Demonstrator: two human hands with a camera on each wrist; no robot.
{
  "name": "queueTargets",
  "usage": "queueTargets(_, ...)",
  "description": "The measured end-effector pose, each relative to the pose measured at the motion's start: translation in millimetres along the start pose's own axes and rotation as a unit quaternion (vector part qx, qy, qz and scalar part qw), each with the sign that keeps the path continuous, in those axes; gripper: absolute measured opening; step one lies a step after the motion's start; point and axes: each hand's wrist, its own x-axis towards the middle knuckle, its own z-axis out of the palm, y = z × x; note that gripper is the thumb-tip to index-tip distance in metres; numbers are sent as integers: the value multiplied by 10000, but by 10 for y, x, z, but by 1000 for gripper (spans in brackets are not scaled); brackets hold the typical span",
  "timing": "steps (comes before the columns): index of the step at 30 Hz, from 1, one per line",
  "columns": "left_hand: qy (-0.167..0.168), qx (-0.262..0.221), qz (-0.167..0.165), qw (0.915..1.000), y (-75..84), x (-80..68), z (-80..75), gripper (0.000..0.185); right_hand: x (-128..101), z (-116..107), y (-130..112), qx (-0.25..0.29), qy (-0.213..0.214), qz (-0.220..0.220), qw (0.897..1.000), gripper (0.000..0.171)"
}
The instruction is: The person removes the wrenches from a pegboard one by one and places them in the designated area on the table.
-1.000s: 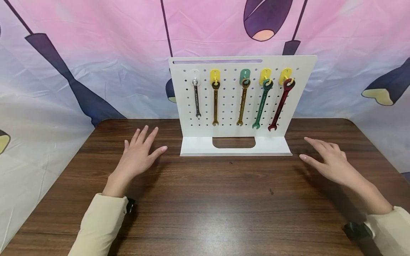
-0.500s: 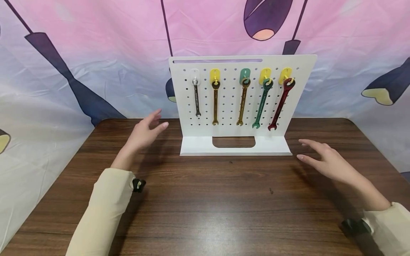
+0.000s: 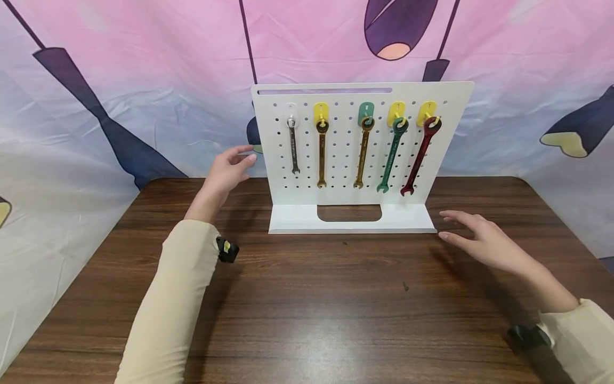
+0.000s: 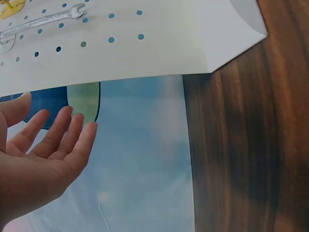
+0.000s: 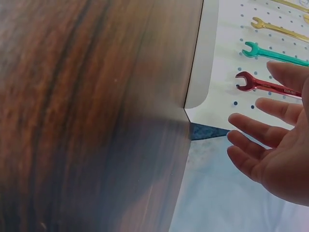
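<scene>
Both grips are staying wide: left hand point(image 3: 229, 169) is hovering beside the perforated white pegboard point(image 3: 455, 106), right hand point(image 3: 482, 242) over the grained desk point(image 3: 307, 298).

pegboard point(image 3: 446, 101) white | wrenches: silver point(image 3: 293, 146), gold point(image 3: 321, 154), gold point(image 3: 363, 153), green point(image 3: 391, 157), red point(image 3: 421, 156) | table point(image 3: 307, 298) dark woodgrain

Head view frontal above pegboard point(image 3: 360, 154); both wrist views close, sharing it.
</scene>
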Motion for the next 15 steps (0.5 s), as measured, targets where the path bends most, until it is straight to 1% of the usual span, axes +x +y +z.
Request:
queueTargets(4, 196, -24, 162, 9997, 77, 80, 55, 38, 17, 12, -15, 24, -26, -74, 10000, 50)
queueTargets(7, 290, 3, 344, 9990, 130, 134, 91, 35, 36, 26, -38, 10, -40, -146, 9999, 49)
queueTargets(11, 444, 7, 568, 9974, 194, 172, 131, 33, 73, 44, -97, -51, -20, -268, 9996, 48)
queueTargets(15, 712, -157, 579, 9957, 231, 181, 161, 33, 144, 68, -168, -112, -22, -468, 9988, 48)
